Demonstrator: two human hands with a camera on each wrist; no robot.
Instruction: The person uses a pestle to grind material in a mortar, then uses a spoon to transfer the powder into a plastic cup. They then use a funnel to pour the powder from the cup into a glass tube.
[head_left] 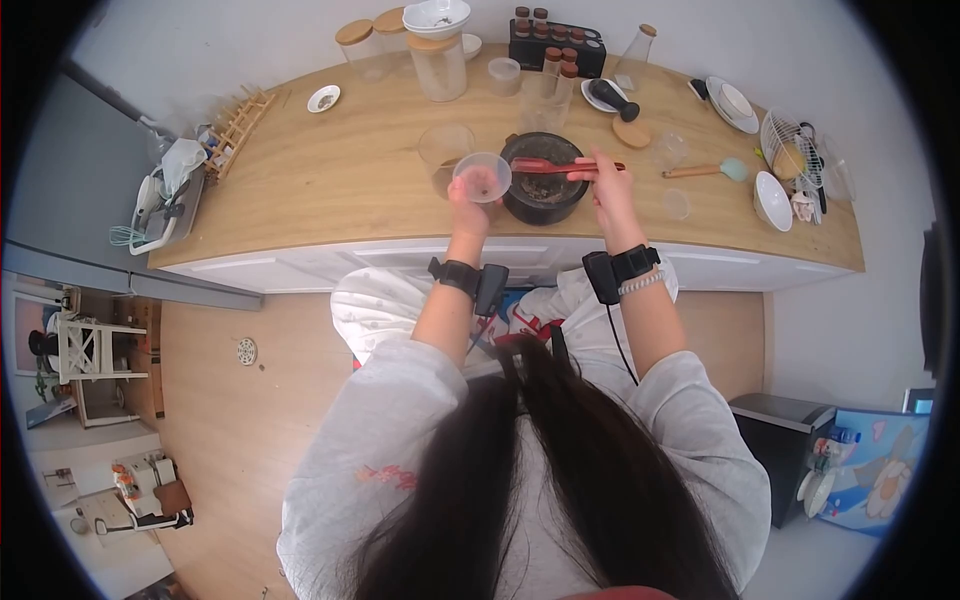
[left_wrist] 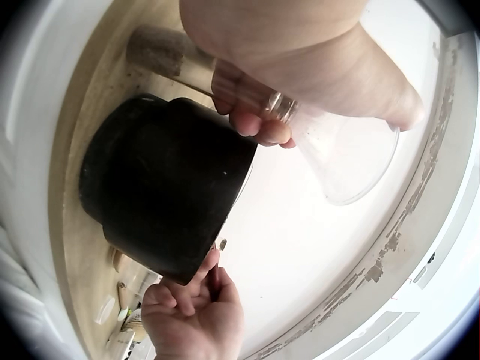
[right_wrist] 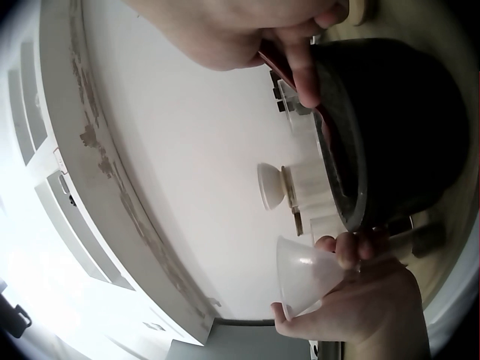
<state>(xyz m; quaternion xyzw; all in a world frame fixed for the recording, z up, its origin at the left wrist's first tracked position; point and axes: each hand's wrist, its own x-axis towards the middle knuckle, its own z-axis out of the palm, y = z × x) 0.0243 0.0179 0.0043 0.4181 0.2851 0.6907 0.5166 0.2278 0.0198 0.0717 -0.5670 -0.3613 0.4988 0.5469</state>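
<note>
My left hand [head_left: 470, 206] grips a clear funnel [head_left: 484, 176] and the neck of a glass vessel [left_wrist: 178, 66] beneath it. Brown material shows in the vessel's far end in the left wrist view. Just right of the funnel stands a black pot [head_left: 545, 207] with dark contents. My right hand [head_left: 612, 192] pinches a red utensil [head_left: 545, 166], which reaches over the pot's opening toward the funnel. In the right wrist view, part of the utensil [right_wrist: 334, 146] lies inside the pot's rim. The pot [left_wrist: 165, 180] stands beside my left hand.
Behind the left hand stands a clear container [head_left: 446, 146]. Lidded jars [head_left: 440, 72], a black rack of small bottles [head_left: 556, 48] and a small dish [head_left: 323, 98] line the back. A spatula [head_left: 733, 169] and white bowl [head_left: 773, 200] lie right.
</note>
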